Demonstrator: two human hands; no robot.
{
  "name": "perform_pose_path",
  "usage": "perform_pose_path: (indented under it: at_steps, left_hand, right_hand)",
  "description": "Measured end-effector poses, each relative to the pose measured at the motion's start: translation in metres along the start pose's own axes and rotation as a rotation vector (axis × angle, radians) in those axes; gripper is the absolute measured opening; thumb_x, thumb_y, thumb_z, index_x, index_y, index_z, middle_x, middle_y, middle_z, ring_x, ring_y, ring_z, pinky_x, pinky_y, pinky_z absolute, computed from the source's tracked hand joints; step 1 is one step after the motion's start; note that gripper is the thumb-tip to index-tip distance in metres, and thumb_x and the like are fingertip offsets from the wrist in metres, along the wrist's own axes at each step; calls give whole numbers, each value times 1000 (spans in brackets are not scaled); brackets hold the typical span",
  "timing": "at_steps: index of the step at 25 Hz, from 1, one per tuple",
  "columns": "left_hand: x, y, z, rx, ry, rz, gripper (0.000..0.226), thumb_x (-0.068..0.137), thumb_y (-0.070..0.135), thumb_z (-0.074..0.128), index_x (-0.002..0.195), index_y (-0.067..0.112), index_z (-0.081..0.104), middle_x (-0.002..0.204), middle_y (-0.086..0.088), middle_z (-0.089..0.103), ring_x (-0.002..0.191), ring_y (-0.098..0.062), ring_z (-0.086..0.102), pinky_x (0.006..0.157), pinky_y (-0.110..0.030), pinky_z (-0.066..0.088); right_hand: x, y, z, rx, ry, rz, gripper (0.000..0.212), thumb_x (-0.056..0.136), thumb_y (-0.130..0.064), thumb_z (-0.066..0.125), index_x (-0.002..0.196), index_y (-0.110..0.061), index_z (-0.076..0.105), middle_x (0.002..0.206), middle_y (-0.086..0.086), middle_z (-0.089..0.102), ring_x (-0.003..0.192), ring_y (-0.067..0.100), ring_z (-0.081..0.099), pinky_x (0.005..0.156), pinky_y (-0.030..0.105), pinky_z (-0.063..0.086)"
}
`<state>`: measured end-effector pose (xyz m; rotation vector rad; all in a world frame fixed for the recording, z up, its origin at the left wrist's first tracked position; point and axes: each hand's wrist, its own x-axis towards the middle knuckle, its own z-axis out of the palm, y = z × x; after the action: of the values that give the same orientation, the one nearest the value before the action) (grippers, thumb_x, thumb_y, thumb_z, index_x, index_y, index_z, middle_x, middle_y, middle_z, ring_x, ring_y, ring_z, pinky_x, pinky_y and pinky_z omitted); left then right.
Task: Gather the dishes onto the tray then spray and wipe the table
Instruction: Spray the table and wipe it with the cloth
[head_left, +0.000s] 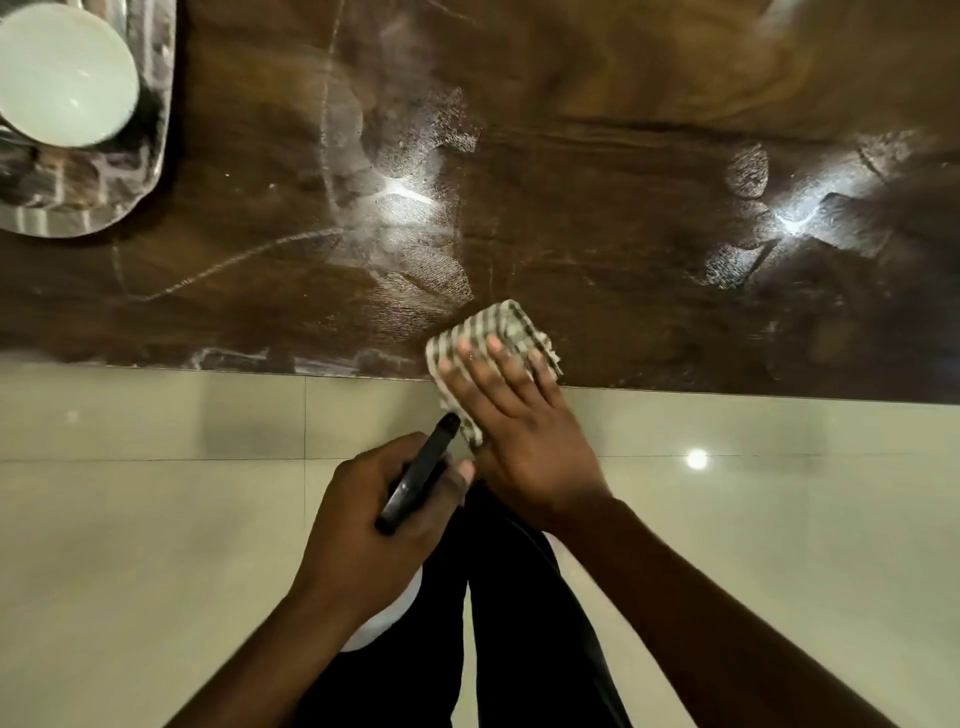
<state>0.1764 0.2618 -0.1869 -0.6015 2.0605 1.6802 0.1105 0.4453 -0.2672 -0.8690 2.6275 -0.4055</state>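
The dark wooden table (597, 218) shows wet streaks and wipe marks. My right hand (519, 431) lies flat on a checked cloth (498, 332) at the table's near edge, and part of the cloth hangs over the edge. My left hand (374, 525) is below the table edge, closed around the black head of a spray bottle (418, 475); its white body (384, 618) shows under the hand. At the far left a metal tray (140, 171) holds a white bowl (62, 73).
Pale glossy floor tiles (156, 519) fill the lower half. My dark-trousered legs (514, 623) stand close to the table edge. The table runs the full width of the view.
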Motion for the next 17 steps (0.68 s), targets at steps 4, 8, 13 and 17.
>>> perform_pose_path:
  at_steps: [4,8,13,17]
  left_hand:
    - [-2,-8,-8,30,-45,7,46,92,48,71,85,2,66,65,-18,55,60,-41,52,55,-36,40]
    - [-1,-10,-7,-39,-13,-5,48,92,44,73,76,0,61,60,-19,51,56,-40,51,50,-39,42]
    - [-3,-12,-13,-81,103,-26,44,95,29,77,73,-5,59,52,-18,48,42,-12,47,51,-30,41]
    - [-7,-6,-26,-83,148,-6,30,97,19,75,80,-3,65,52,-9,52,44,-4,46,51,-19,38]
  right_hand:
    - [-56,86,-17,-33,5,33,66,106,-24,49,169,-27,30,178,-3,23,168,18,10,134,56,16]
    - [-77,115,-21,83,378,728,63,105,-25,49,167,-19,38,175,5,31,166,25,18,132,58,13]
    - [3,7,2,222,404,747,71,101,-37,34,169,-17,31,179,7,22,167,31,9,135,53,6]
    - [45,-50,1,93,-46,57,72,105,-36,39,173,-29,15,181,-3,6,168,21,-4,135,48,0]
